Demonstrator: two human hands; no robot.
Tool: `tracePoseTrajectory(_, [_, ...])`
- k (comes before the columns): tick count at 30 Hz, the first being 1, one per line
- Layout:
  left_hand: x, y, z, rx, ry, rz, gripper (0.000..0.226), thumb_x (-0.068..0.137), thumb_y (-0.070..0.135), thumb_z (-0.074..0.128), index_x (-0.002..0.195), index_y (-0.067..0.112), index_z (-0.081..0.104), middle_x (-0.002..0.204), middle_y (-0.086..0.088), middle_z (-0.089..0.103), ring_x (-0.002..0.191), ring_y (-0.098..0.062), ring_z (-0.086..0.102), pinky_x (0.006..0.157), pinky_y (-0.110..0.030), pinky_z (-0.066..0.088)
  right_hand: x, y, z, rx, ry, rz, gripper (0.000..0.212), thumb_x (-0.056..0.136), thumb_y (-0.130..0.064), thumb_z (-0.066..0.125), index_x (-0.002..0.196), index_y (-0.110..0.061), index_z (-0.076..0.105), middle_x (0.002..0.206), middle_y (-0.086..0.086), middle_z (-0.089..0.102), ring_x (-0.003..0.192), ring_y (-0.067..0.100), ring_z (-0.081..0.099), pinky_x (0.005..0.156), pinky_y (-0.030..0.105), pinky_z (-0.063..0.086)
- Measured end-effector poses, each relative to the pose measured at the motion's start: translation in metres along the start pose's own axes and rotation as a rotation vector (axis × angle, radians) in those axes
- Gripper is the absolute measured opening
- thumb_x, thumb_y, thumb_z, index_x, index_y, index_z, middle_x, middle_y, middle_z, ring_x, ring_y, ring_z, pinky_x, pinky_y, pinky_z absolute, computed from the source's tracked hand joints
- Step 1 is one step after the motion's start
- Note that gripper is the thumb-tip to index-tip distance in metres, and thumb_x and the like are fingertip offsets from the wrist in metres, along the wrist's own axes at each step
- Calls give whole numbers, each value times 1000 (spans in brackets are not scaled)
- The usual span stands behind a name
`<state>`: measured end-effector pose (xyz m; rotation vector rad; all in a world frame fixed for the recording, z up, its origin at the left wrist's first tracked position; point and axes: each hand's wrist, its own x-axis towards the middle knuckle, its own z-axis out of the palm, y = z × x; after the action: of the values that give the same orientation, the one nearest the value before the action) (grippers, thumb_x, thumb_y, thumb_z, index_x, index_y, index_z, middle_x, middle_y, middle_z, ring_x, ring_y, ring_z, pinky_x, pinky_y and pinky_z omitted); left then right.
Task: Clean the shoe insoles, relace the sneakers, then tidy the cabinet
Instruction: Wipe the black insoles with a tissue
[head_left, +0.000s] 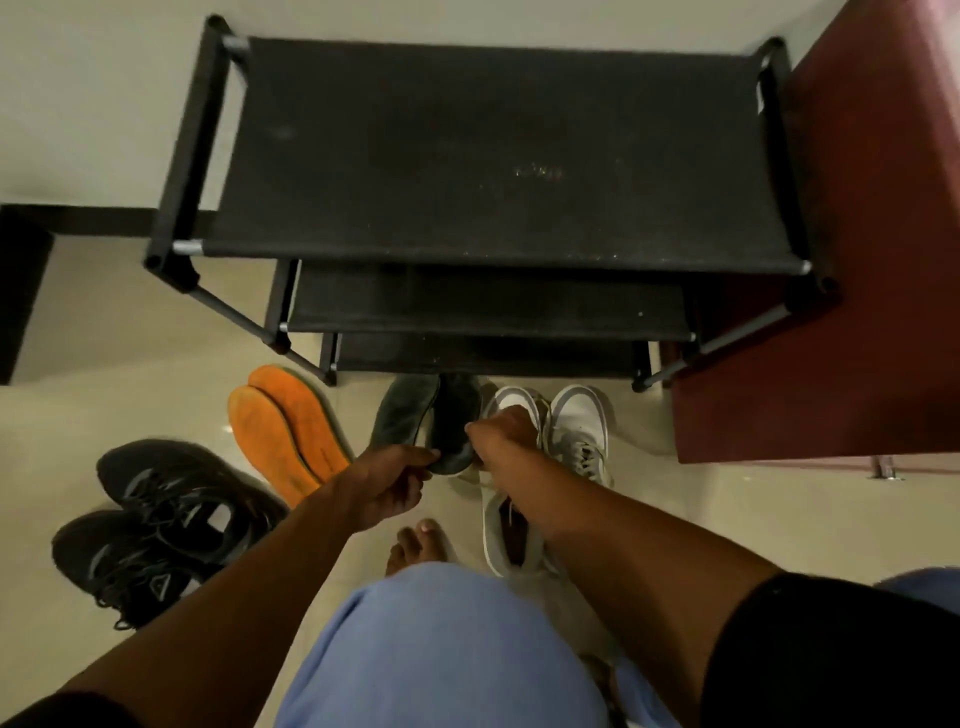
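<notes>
Two dark grey insoles (410, 413) lie on the floor in front of the black shoe rack (488, 156). My left hand (387, 480) pinches the near end of one of them. My right hand (501, 431) is curled over the other dark insole's edge, beside a white sneaker (582, 421); what it grips is hidden. A second white sneaker (511, 530) lies under my right forearm. Two orange insoles (288, 431) rest side by side to the left. A pair of black sneakers (156, 525) with laces sits at the lower left.
A dark red cabinet (852, 234) stands right of the rack, touching it. My bare foot (415, 543) and blue-clad knee (447, 649) are at the bottom centre. A dark block (21, 291) is at the left edge. Beige tiled floor (130, 374) surrounds everything.
</notes>
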<state>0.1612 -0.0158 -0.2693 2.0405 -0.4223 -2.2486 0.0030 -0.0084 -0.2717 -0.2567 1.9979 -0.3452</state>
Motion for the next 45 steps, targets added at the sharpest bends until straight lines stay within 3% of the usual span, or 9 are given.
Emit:
tracePoseTrajectory(2, [-12,5,4,-15,-40,-13,11,93,6,71,100,2,62,71,-7,58,56,-10,50,51,-17,51,-8,-4,-6,18,-42,46,36,88,-24,78,119,-12,64,112,11,70,91,27,70,62,32,58])
tracePoseTrajectory(9, [-39,-6,12,124,-48,-2,22,96,14,69,111,-2,70,99,-20,77,88,-30,73,92,-43,60,-29,10,-27,21,-127,106,35,87,-17,78,117,-10,62,108,14,69,96,28,69,77,37,63])
tracePoseTrajectory(15, [-67,5,13,182,-35,134,22,106,12,53,102,-5,65,105,-21,72,88,-31,72,68,-34,62,-54,19,-56,-4,-225,119,28,87,-15,75,113,-11,64,104,12,71,93,28,70,82,41,61])
tracePoseTrajectory(20, [-115,36,9,239,-33,189,30,103,20,58,122,-1,66,116,-20,74,112,-37,69,86,-43,58,-89,12,-94,30,-273,68,25,89,-6,69,113,-3,65,104,19,73,96,37,71,92,54,58])
tracePoseTrajectory(25, [-178,82,21,483,-58,302,35,105,26,55,128,0,63,120,-21,72,114,-35,69,106,-48,53,-120,4,-135,102,-300,4,12,95,0,59,105,-1,65,98,16,71,89,31,69,93,48,58])
tracePoseTrajectory(32, [-258,86,88,663,61,385,39,105,22,54,137,1,49,138,-24,54,128,-39,55,110,-47,46,-161,-5,-192,66,-296,-40,8,93,-1,58,93,-2,66,95,13,68,93,30,70,95,47,58])
tracePoseTrajectory(36, [-259,49,135,395,52,435,35,97,28,62,123,3,61,133,-13,59,129,-36,53,115,-51,38,-174,-2,-219,66,-351,-38,11,95,-8,58,96,-5,68,94,7,69,89,23,68,81,38,57])
tracePoseTrajectory(40, [-246,22,155,62,-11,416,21,104,24,50,101,7,62,100,-13,62,83,-28,60,71,-34,48,-178,2,-235,108,-424,-17,15,93,-7,60,104,-10,69,107,6,74,96,22,71,71,36,57])
tracePoseTrajectory(45, [-227,15,163,-235,-144,381,40,111,32,39,127,1,59,125,-27,66,119,-41,62,84,-46,52,-175,8,-240,98,-522,-64,18,96,-8,62,113,-12,68,107,6,74,94,21,73,72,37,60])
